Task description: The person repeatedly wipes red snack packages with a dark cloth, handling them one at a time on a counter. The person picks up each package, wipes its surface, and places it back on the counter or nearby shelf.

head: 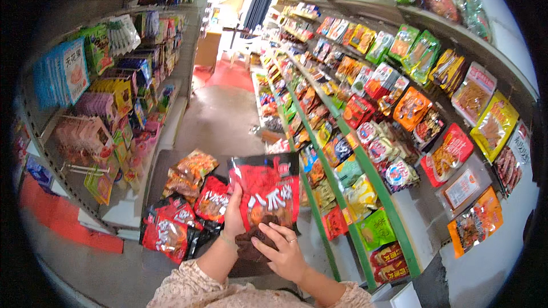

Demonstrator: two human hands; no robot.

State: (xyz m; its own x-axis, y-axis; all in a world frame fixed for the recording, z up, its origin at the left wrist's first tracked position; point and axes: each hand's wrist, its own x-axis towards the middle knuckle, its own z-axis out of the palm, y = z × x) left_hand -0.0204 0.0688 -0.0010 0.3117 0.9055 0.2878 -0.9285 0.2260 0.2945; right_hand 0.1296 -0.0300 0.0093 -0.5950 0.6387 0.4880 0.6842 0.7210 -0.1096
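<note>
My left hand [233,216] grips the left edge of a red and black plastic snack bag [269,188], held upright with its printed front towards me. A clear window low on the bag shows brown food. My right hand [278,248], with a ring on one finger, lays its spread fingertips near the bag's lower edge, over a dark brown area I cannot make out. To the left, more red and black snack bags [169,231] lie on a dark flat surface [160,162]. One red bag [212,201] is beside my left hand, and orange snack bags [190,173] sit behind it.
On the right, tiered shelves with green edge strips [372,205] hold many packets, with hanging snack bags [445,154] above. The left rack [107,222] carries hanging packets [75,72]. Between them an aisle floor [218,115] runs to a red mat [231,75] and a bright doorway.
</note>
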